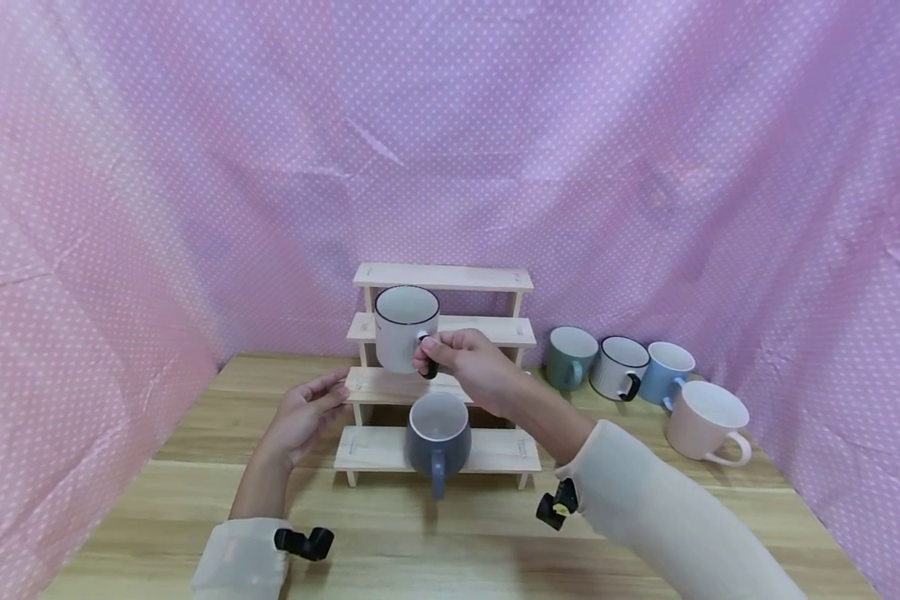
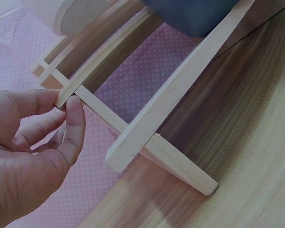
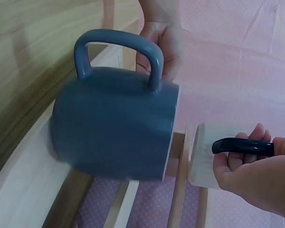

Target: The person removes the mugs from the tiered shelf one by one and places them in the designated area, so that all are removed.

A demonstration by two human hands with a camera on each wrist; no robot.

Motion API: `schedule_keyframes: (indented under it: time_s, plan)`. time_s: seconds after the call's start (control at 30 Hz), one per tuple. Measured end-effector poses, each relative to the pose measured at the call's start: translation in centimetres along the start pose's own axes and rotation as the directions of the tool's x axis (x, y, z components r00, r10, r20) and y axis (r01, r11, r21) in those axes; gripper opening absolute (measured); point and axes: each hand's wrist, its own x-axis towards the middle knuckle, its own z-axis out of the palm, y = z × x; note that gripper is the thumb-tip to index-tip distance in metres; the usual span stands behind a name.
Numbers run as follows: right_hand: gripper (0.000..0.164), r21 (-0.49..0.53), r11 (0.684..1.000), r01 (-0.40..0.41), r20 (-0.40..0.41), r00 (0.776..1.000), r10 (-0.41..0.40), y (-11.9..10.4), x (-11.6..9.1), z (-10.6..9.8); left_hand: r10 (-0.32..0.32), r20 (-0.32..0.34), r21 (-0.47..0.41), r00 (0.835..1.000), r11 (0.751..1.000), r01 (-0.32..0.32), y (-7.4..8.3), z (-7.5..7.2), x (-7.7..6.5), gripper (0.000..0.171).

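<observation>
My right hand (image 1: 468, 362) grips the black handle of a white mug (image 1: 405, 333) with a dark rim. In the head view that mug overlaps the second and third steps of a pale wooden tiered stand (image 1: 495, 450). The left hand (image 1: 307, 417) pinches the left end of the stand's second step from the bottom between thumb and fingers, as the left wrist view (image 2: 42, 137) shows closely. A blue-grey mug (image 1: 438, 442) sits upright on the lowest step, its handle (image 3: 118, 38) toward me.
Right of the stand, on the wooden table (image 1: 390, 542), stand a green mug (image 1: 570, 358), a white mug with black handle (image 1: 619, 368), a light blue mug (image 1: 666, 372) and a pink mug (image 1: 707, 421). Pink dotted cloth (image 1: 450, 150) hangs behind and at the sides.
</observation>
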Motion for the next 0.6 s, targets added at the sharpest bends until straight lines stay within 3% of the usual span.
schedule_keyframes:
  time_s: [0.43, 0.6]
  plan:
    - [0.024, 0.020, 0.995, 0.097, -0.057, 0.994, -0.096, -0.2, -1.7, -3.7, 0.003, 0.005, 0.012, 1.000, 1.000, -0.003, -0.2, -0.2, 0.0, 0.054]
    - [0.024, 0.000, 0.997, 0.071, -0.102, 0.992, -0.071, -0.1, -2.5, -5.2, 0.000, 0.001, 0.011, 1.000, 1.000, 0.000, -0.1, -0.1, 0.0, 0.054]
